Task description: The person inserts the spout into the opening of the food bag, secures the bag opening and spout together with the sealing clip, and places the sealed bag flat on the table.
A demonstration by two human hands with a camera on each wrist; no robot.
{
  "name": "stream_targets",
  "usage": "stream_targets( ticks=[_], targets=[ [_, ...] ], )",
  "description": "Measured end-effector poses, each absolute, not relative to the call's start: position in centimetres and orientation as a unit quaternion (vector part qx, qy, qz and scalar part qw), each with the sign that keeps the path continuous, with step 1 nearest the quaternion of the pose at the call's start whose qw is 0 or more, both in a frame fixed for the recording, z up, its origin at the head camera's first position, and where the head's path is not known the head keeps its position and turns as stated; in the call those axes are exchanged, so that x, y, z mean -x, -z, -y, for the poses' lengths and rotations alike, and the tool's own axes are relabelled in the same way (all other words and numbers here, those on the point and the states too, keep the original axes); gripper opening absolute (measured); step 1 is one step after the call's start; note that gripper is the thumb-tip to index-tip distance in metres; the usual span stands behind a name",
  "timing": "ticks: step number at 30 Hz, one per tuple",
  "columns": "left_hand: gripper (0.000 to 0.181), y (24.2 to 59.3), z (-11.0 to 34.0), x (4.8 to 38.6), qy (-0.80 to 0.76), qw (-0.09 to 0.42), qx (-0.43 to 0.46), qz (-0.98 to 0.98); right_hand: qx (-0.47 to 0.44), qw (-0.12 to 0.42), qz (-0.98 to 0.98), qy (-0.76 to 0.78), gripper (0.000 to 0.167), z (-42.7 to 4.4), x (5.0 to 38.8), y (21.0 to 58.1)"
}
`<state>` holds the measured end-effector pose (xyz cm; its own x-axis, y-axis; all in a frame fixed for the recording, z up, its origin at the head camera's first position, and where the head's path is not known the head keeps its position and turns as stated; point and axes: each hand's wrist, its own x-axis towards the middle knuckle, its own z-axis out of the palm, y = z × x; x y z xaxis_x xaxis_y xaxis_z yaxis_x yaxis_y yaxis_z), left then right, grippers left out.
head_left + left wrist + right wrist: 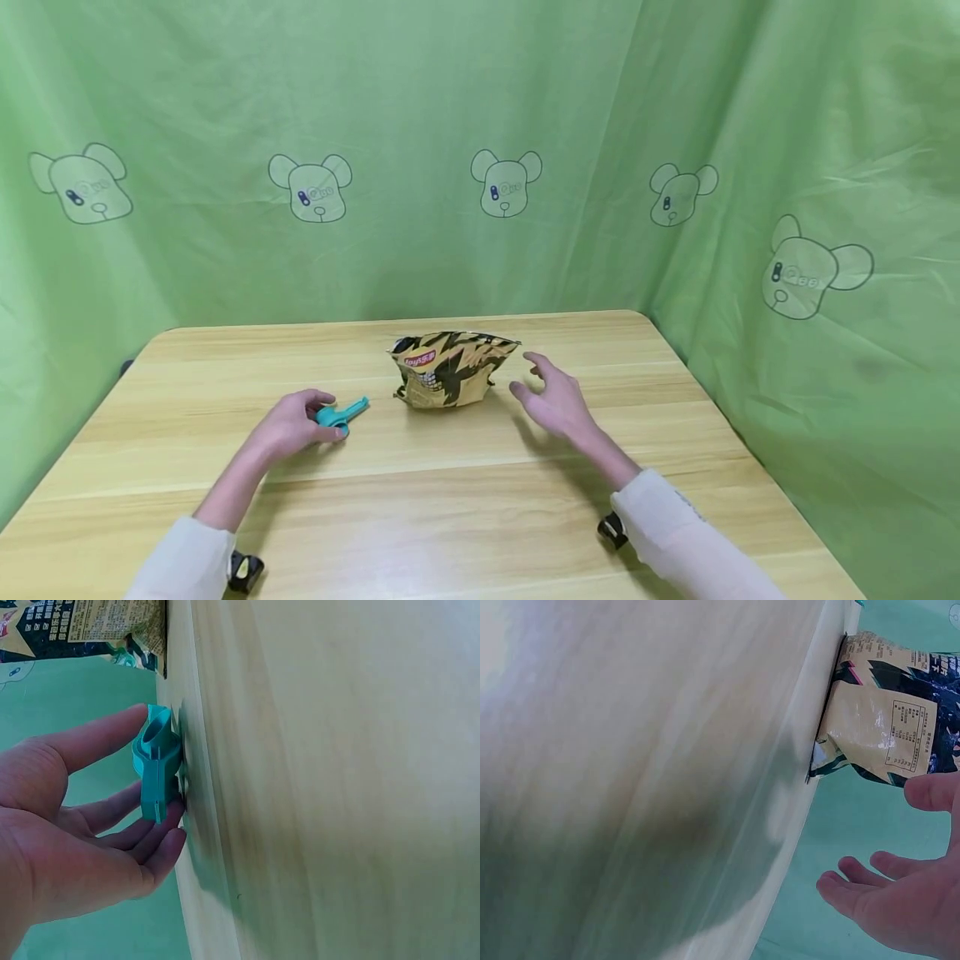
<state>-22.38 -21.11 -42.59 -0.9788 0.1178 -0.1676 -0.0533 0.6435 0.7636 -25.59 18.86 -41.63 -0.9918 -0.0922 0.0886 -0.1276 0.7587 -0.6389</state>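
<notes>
A teal plastic bag clip [341,415], with a round opening and a straight arm, is between the thumb and fingers of my left hand [294,423], low over the table. The left wrist view shows the thumb tip against one side of this clip [157,761] and fingers at its other side. A gold and black Lay's chip bag [450,371] stands upright mid-table, its wide top edge upward. To its right, my right hand [553,400] reaches toward it with fingers spread, holding nothing. In the right wrist view a gap separates the fingers from the chip bag [885,712].
The light wooden table [420,517] has rounded far corners. Green curtains [412,250] with bear-head drawings hang behind it and along the sides. Each wrist carries a small black device, such as the left one [243,572], beside a white sleeve [183,560].
</notes>
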Motion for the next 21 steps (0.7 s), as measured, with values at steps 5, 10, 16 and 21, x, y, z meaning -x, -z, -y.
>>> stream_targets(
  ticks=[5, 10, 16, 21],
  targets=[
    [0.059, 42.60, 21.17, 22.58, -0.424, 0.110, -0.003, -0.899, -0.052, 0.021, 0.934, -0.352, 0.068, -18.73, 25.47, 41.67],
    [0.058, 42.43, 21.25, 22.69, -0.427, 0.116, 0.002, -0.897, -0.049, 0.025, 0.931, -0.361, 0.066, -18.72, 25.41, 41.70],
    [0.057, 42.45, 21.37, 22.70, -0.452, 0.131, 0.010, -0.882, -0.049, 0.029, 0.926, -0.372, 0.062, -18.70, 25.35, 41.87],
    [0.057, 42.50, 21.18, 22.84, -0.452, 0.133, 0.012, -0.882, -0.048, 0.027, 0.926, -0.374, 0.058, -18.53, 25.24, 41.80]
  ],
)
